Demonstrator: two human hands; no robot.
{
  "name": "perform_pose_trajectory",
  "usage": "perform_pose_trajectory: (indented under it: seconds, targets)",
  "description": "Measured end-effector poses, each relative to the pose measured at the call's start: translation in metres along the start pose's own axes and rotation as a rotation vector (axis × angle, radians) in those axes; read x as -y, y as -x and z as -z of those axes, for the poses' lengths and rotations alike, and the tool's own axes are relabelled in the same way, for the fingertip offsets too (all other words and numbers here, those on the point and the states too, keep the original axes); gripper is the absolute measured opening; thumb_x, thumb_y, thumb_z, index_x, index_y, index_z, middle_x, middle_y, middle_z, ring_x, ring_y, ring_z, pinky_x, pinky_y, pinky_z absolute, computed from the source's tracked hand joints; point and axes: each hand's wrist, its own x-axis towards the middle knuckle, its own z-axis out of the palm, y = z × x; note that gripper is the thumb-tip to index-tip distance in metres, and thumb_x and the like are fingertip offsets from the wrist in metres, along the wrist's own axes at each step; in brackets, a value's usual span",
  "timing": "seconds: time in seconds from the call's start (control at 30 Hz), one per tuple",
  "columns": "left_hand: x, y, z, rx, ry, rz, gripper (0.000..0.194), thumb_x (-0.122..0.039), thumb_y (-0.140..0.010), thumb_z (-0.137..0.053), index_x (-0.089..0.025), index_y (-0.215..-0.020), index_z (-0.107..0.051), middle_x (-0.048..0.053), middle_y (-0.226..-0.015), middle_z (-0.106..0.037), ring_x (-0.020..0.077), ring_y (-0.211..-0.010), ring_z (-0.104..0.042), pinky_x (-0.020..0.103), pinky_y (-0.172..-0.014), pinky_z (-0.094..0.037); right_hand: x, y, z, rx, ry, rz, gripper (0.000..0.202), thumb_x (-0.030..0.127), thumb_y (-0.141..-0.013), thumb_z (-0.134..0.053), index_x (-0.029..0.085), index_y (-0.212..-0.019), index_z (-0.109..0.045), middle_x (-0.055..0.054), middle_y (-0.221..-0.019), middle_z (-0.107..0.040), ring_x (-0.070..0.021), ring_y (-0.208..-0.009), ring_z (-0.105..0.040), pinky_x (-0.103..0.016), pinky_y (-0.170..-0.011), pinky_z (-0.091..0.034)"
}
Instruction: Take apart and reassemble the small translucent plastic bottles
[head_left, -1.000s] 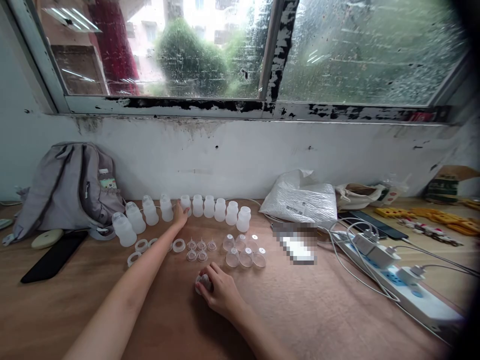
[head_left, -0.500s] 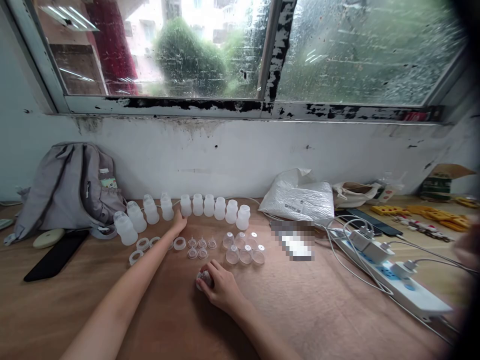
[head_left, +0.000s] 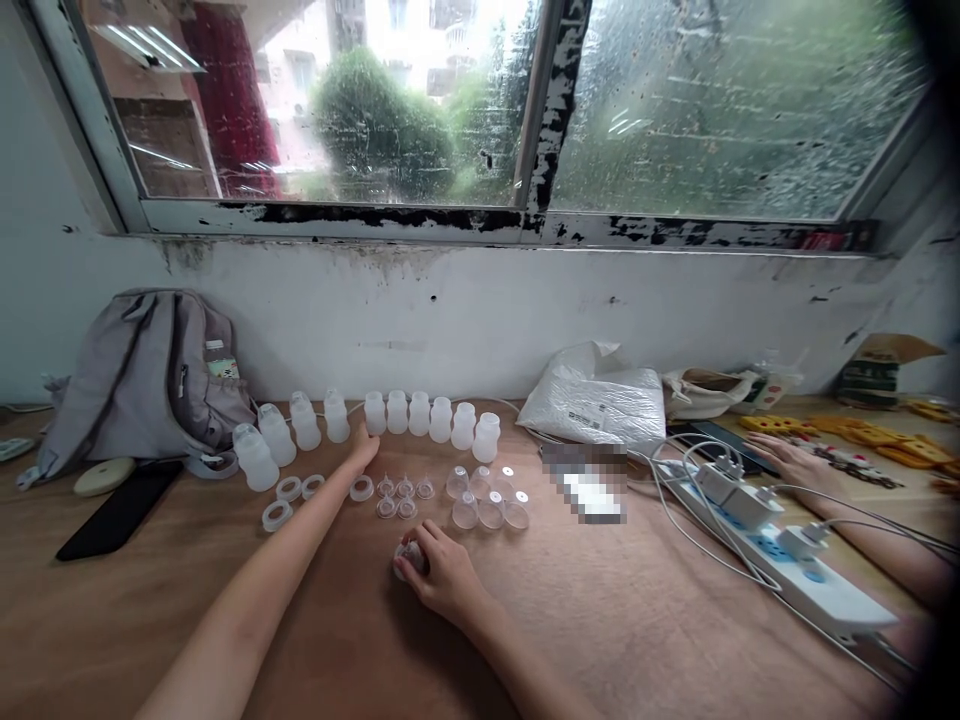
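At the back of the table my left hand (head_left: 365,447) reaches to a frosted bottle (head_left: 374,412) in a curved row of several. Its fingers are mostly hidden, so whether they grip the bottle is unclear. Nearer the front, my right hand (head_left: 442,568) is closed round a small clear part (head_left: 409,560) resting on the table. Several white rings (head_left: 361,488) lie near my left forearm. Between the hands are several clear nipples (head_left: 406,486), and to their right stand several clear domed caps (head_left: 490,510).
A grey backpack (head_left: 142,380) and a black phone (head_left: 120,510) are on the left. A silver bag (head_left: 592,395) lies back right. Cables run from a white power strip (head_left: 817,590) at right. Another person's hand (head_left: 795,465) rests beside dark phones and yellow pieces (head_left: 870,430).
Another person's hand has come in from the right edge to the dark phones. The view has shifted slightly. My two hands hold nearly the same places.
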Motion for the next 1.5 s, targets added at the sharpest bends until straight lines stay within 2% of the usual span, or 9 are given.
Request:
perform_pose_trajectory:
  seconds: [0.1,0.2,0.37,0.47,0.6,0.77,1.1,1.5]
  targets:
    - [-0.013,0.023,0.01,0.026,0.092,-0.052,0.042,-0.01,-0.076,-0.047,-0.016,-0.118,-0.043,0.011,-0.124,-0.046,0.0214,-0.115,-0.042,0.032,-0.093,-0.035,-0.002,0.0,-0.003,-0.021,-0.01,0.009,0.011,0.028,-0.079,-0.047,0.021,-0.087,-0.05,-0.002,-0.083,-0.056,-0.0138,-0.071,-0.054,-0.022,-0.061,-0.038]
    - [-0.017,0.069,0.029,0.082,0.171,-0.121,0.045,-0.011,-0.075,-0.046,-0.017,-0.12,-0.041,0.008,-0.128,-0.043,0.0181,-0.117,-0.04,0.028,-0.093,-0.035,-0.004,0.0,-0.007,-0.052,-0.045,0.01,0.009,0.026,-0.081,-0.044,0.021,-0.085,-0.049,-0.002,-0.075,-0.056,-0.0138,-0.066,-0.052,-0.022,-0.06,-0.037]
    - [-0.005,0.162,0.07,0.254,0.157,-0.295,0.036,-0.02,-0.074,-0.051,-0.023,-0.11,-0.052,0.005,-0.118,-0.053,0.0188,-0.112,-0.044,0.033,-0.096,-0.033,-0.001,0.0,-0.011,-0.097,-0.144,0.049,0.007,0.022,-0.082,-0.042,0.021,-0.079,-0.049,-0.001,-0.07,-0.056,-0.0132,-0.061,-0.051,-0.022,-0.058,-0.037]
    - [0.001,0.19,0.085,0.309,0.038,-0.423,0.034,-0.02,-0.076,-0.049,-0.025,-0.11,-0.054,0.004,-0.115,-0.054,0.0191,-0.114,-0.042,0.036,-0.099,-0.03,0.001,0.0,-0.014,-0.106,-0.154,0.072,0.009,0.02,-0.082,-0.041,0.021,-0.076,-0.047,-0.001,-0.069,-0.056,-0.0129,-0.059,-0.05,-0.022,-0.056,-0.037]
    - [0.007,0.191,0.088,0.321,-0.119,-0.625,0.035,-0.018,-0.078,-0.044,-0.022,-0.112,-0.051,0.006,-0.112,-0.055,0.021,-0.112,-0.042,0.042,-0.096,-0.034,0.001,0.0,-0.016,-0.106,-0.109,0.075,0.011,0.02,-0.083,-0.038,0.02,-0.073,-0.044,-0.002,-0.068,-0.056,-0.0129,-0.059,-0.05,-0.022,-0.056,-0.037]
    - [0.01,0.19,0.087,0.39,-0.255,-0.738,0.038,-0.018,-0.079,-0.045,-0.021,-0.117,-0.046,0.006,-0.113,-0.054,0.0204,-0.11,-0.043,0.041,-0.094,-0.038,0.002,0.0,-0.016,-0.108,-0.053,0.075,0.014,0.02,-0.083,-0.037,0.02,-0.069,-0.04,-0.001,-0.065,-0.055,-0.0122,-0.057,-0.049,-0.021,-0.054,-0.036]
    - [0.009,0.195,0.088,0.42,-0.304,-0.772,0.04,-0.022,-0.079,-0.048,-0.019,-0.119,-0.044,0.007,-0.113,-0.055,0.0204,-0.11,-0.044,0.04,-0.094,-0.039,0.006,0.003,-0.017,-0.102,-0.033,0.097,0.015,0.022,-0.084,-0.036,0.02,-0.069,-0.041,0.0,-0.063,-0.054,-0.0116,-0.056,-0.048,-0.02,-0.053,-0.036]
    - [0.012,0.197,0.084,0.441,-0.304,-0.783,0.049,-0.032,-0.075,-0.056,-0.021,-0.12,-0.042,0.007,-0.114,-0.055,0.0214,-0.109,-0.045,0.042,-0.093,-0.039,0.012,0.008,-0.02,-0.057,-0.113,0.173,0.012,0.016,-0.083,-0.035,0.02,-0.072,-0.038,0.0,-0.065,-0.052,-0.0112,-0.057,-0.047,-0.02,-0.053,-0.035]
